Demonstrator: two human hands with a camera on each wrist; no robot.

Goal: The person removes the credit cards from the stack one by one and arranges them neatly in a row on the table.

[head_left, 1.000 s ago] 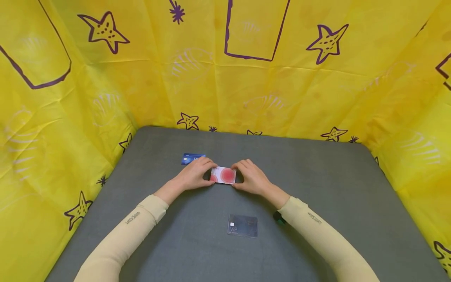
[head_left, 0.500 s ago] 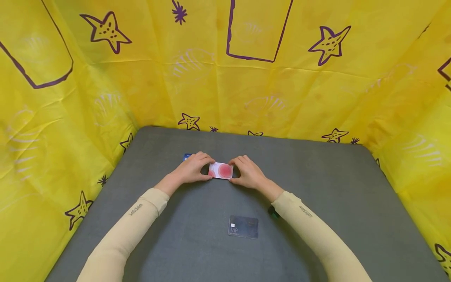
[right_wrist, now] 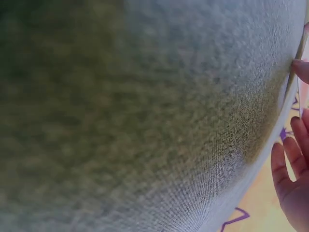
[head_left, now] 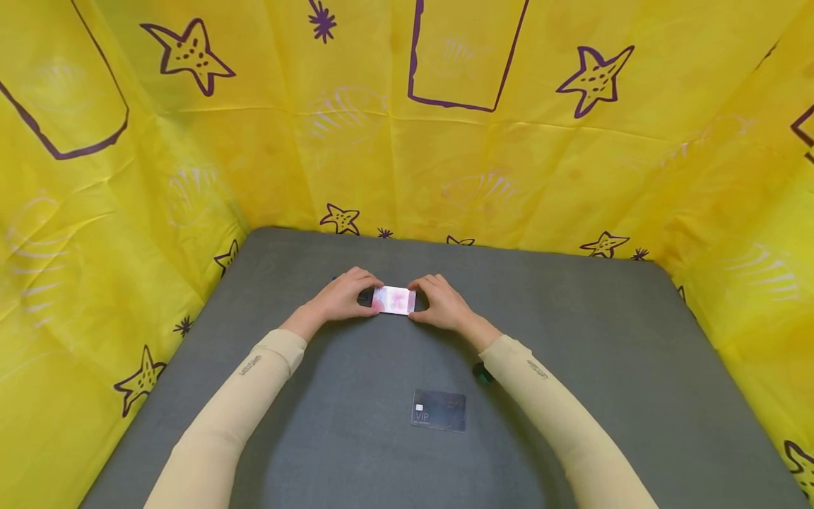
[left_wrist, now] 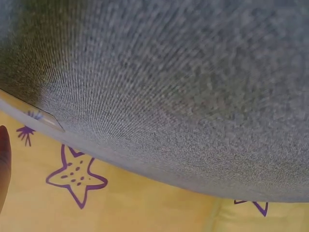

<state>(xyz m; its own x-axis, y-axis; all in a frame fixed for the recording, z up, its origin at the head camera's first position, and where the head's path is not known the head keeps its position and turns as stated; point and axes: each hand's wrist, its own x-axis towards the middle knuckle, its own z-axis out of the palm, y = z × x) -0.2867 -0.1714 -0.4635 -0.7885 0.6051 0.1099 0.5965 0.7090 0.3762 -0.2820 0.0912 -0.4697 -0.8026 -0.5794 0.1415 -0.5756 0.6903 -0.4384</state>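
My left hand (head_left: 337, 297) and right hand (head_left: 447, 305) pinch a white-and-pink card (head_left: 394, 300) by its two short ends, thumbs at the near corners and index fingers at the far ones. Glare washes out much of its printed face. Behind the left hand, a blue card is almost wholly hidden. Nearer to me lies a dark card (head_left: 439, 410) marked VIP, with a pale chip, flat on the table. At the right wrist view's edge, fingers of the right hand (right_wrist: 295, 188) show beside a sliver of the card. Only a fingertip (left_wrist: 4, 159) enters the left wrist view.
The grey table (head_left: 572, 339) has rounded far corners. Yellow cloth (head_left: 381, 155) with purple starfish drawings encloses it at the back and both sides. A dark green band (head_left: 482, 373) shows under the right sleeve.
Both hands have carried the pink card farther away and slightly left, and glare now covers its face. The left hand has come to hide the blue card. The VIP card stays put.
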